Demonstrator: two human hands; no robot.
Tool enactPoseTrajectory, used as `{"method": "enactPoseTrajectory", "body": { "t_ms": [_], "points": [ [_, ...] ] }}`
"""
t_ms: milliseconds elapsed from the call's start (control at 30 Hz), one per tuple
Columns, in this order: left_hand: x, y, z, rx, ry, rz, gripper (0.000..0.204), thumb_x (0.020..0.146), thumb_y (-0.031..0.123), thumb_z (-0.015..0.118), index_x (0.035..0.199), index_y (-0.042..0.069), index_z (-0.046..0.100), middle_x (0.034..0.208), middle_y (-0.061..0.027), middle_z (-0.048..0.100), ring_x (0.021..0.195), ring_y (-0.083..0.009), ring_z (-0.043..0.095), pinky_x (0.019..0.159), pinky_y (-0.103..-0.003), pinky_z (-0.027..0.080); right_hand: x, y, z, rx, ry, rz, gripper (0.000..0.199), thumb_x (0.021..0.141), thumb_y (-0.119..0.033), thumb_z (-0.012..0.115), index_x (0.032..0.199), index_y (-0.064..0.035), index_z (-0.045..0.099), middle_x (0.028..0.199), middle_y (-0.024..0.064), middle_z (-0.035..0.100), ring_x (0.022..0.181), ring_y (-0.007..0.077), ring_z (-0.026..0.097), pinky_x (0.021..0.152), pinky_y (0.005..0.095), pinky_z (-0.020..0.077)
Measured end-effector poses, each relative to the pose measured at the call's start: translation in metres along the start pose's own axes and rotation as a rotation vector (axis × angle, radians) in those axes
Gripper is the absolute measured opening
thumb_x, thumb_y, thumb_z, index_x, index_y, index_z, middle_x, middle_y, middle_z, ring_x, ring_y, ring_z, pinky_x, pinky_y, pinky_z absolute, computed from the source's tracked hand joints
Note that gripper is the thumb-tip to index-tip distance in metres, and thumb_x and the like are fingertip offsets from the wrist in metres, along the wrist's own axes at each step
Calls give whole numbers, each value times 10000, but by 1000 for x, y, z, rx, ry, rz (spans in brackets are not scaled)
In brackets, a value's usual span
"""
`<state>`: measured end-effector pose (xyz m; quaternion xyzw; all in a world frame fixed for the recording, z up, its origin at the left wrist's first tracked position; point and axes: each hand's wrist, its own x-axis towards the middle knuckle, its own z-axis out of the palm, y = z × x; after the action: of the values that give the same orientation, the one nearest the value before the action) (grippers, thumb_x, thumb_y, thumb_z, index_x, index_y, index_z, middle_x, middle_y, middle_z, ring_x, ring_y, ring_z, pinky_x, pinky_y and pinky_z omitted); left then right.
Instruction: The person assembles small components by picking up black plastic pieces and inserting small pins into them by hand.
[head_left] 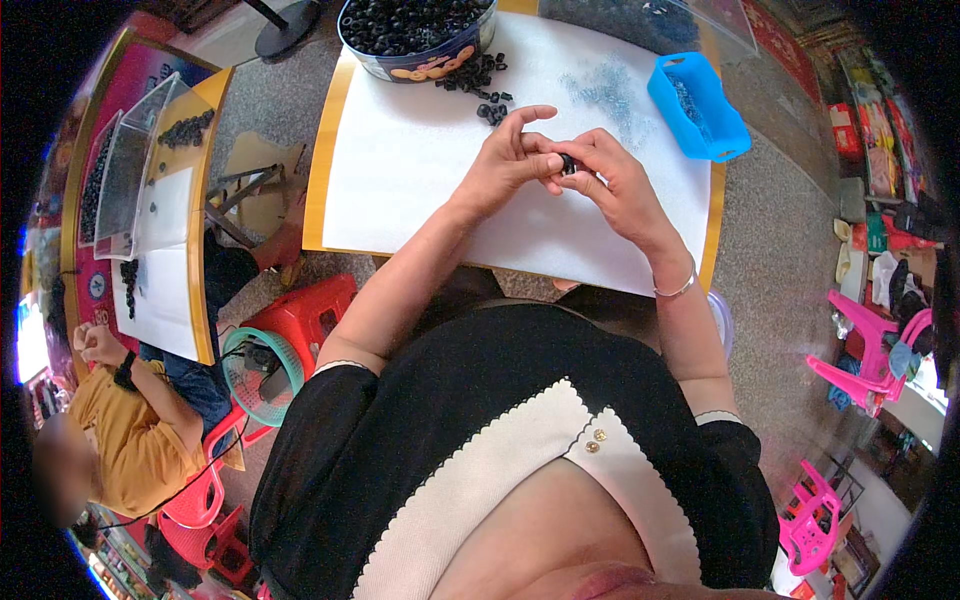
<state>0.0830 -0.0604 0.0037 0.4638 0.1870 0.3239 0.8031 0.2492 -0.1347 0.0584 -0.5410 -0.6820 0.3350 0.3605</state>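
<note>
A small black ring-shaped plastic part [567, 163] is pinched between the fingertips of the left hand [508, 160] and the right hand [610, 180], raised just above the white table sheet [420, 170]. The step in hand appears to be a fitting or joining of the piece at the fingertips (its detail is too small to be made out). Its long axis cannot be told; the ring seems turned edge-on toward the left fingers. Beyond the grip lie loose black rings [478, 80] and a round tin of black rings [415, 30]; to the right of it a blue plastic tray [705, 110] is set. A firm, steady pinch would be called for next.
</note>
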Motion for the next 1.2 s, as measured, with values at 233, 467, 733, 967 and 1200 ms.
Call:
{"method": "enactPoseTrajectory", "body": {
  "t_ms": [233, 467, 733, 967, 1200],
  "points": [
    [2, -2, 0, 51, 31, -9, 454, 836, 83, 645, 1197, -38, 399, 824, -83, 611, 637, -142, 610, 582, -234, 508, -3, 5, 7, -79, 59, -43, 294, 851, -142, 566, 1133, -59, 558, 939, 128, 569, 842, 273, 583, 732, 340, 462],
    [0, -8, -3, -57, 32, -48, 274, 891, 186, 594, 1072, -9, 532, 782, -48, 601, 602, -100, 566, 538, -209, 473, -6, 3, 14, -17, 35, 70, 284, 887, -164, 532, 1136, -29, 518, 1019, 176, 609, 909, 303, 618, 781, 356, 481],
    [0, -9, 7, 224, -79, 37, 545, 892, 481, 509, 1192, 26, 502, 939, -83, 568, 787, -133, 549, 613, -243, 443, -4, 20, 31, -21, 103, 39, 270, 879, -138, 508, 1121, -21, 490, 998, 195, 591, 873, 355, 604, 738, 390, 484],
    [3, -26, 5, 613, 22, 301, 565, 881, 522, 492, 1119, 10, 490, 1025, -141, 539, 912, -232, 533, 810, -329, 437, 3, 32, 58, -168, 215, -71, 196, 828, -30, 494, 1023, -26, 502, 907, 204, 576, 822, 393, 584, 662, 418, 471],
    [6, -25, 6, 600, 77, 295, 428, 931, 407, 481, 1088, 9, 500, 957, -113, 572, 818, -162, 536, 726, -271, 447, 4, 36, 59, -202, 262, -133, 218, 815, -33, 515, 1032, -21, 519, 851, 191, 599, 766, 372, 601, 632, 417, 488]
  ]
}}
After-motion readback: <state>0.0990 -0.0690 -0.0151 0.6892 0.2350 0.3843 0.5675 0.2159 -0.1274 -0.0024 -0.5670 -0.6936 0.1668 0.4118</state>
